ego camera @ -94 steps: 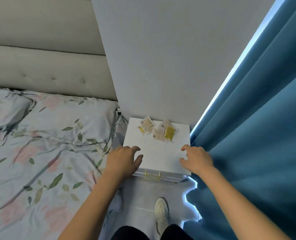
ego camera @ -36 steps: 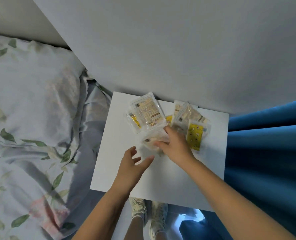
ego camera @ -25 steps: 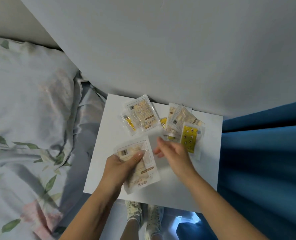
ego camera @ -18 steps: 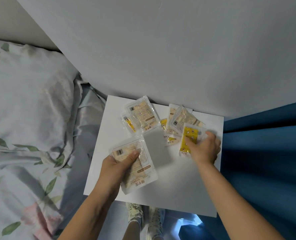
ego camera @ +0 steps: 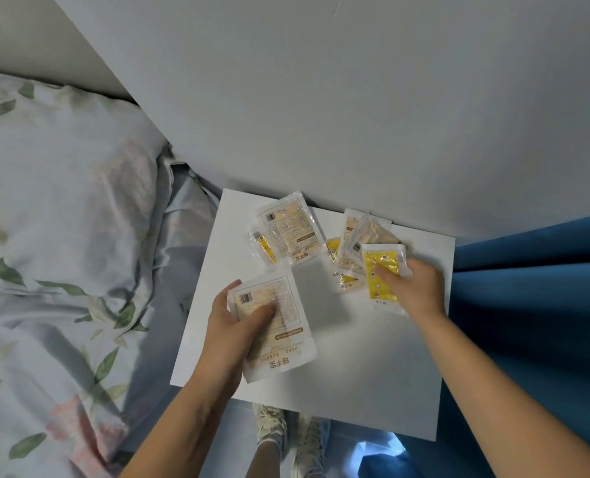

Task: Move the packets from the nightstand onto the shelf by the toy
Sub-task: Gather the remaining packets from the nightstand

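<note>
Since half a second ago the right hand (ego camera: 416,291) has pinched the yellow packet (ego camera: 382,276) at 2 o'clock on the counter (ego camera: 355,357) (left hand (ego camera: 233,327) grips a beige packet (ego camera: 272,326)), so gathering continues; others (ego camera: 290,229) wait at 12.

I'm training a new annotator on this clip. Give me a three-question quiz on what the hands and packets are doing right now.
1. True or false: the left hand holds a beige packet.
2. The right hand grips which packet? A) yellow packet B) a blue one C) none
3. Fill in: the other packets lie at the back of the white ____.

Key: 1 true; 2 A; 3 nightstand.
</note>
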Demonstrator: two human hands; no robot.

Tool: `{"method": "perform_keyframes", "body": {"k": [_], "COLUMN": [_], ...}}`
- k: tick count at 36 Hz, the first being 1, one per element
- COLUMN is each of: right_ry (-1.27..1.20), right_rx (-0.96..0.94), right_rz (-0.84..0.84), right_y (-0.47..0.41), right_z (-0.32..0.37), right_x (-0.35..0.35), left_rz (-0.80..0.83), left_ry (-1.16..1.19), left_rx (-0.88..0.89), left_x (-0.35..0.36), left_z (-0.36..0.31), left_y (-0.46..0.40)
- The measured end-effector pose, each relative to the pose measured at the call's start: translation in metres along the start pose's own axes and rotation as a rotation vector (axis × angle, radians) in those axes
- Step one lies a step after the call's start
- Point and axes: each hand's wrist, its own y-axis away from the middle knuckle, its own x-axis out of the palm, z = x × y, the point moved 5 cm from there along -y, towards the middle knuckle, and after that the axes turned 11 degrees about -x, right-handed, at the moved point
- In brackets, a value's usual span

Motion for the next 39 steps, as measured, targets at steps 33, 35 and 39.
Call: {"method": "perform_keyframes", "body": {"k": [33,35,39], "right_ry": [0.026,-0.182,-0.338], "right_rx": [-0.275,-0.171,-0.061], "right_rz": [0.123,0.140,0.024], "right_y": [0.015,0.025,0.038], "right_z": [0.008,0.005,-0.005], "right_x": [0.003,0.003,-0.004], "left_rz": [0.106,0.066,0.058], "left_ry": [-0.153,-0.394,-0.810], "left_rx": [-0.111,-0.041,0.163], "left_x": [0.025,0.043,0.095], "left_z": [0.006,-0.001,-0.020], "left_y": [-0.013,-0.023,-0.035]}}
